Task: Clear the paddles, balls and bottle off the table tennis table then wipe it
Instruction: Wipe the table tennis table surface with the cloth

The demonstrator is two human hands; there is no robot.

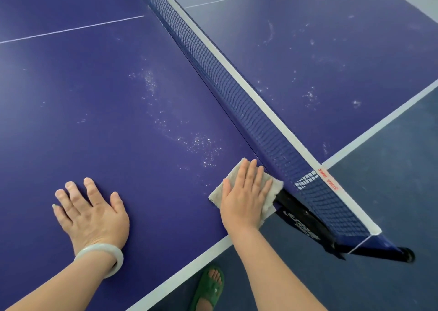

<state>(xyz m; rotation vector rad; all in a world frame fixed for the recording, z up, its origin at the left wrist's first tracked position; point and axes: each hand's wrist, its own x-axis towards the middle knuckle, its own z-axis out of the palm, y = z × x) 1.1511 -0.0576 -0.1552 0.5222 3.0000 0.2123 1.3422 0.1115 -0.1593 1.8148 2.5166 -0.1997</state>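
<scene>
"Two hands down on it, then?" asks the first.

"Both, and well apart," says the second. "The person's left hand point(92, 216) lies palm down on the dark blue table tennis table point(83, 97), fingers straight and spread, holding nothing. A pale white bangle point(102, 258) sits on that wrist."

"And the other?"

"The right hand point(244, 199) presses flat, fingers straight and close together, on a beige terry cloth point(276, 187). It grips nothing; the palm simply bears down on the cloth."

"Where does the cloth lie?"

"On the half of the table left of the net, at the edge nearest the person, just beside the foot of the dark blue mesh net point(237, 92) with its white top band (red lettering on the band, too small to read). The cloth's right corner is at the black net clamp point(303, 218); whether they touch, one cannot tell."

"And the tabletop itself?"

"White specks point(201, 145) lie scattered on the surface beyond the cloth, and more on the far side of the net."

"Anything below?"

"Grey-blue floor point(391, 168), and a foot in a green sandal point(209, 289) just beside the table's white edge line."
</scene>
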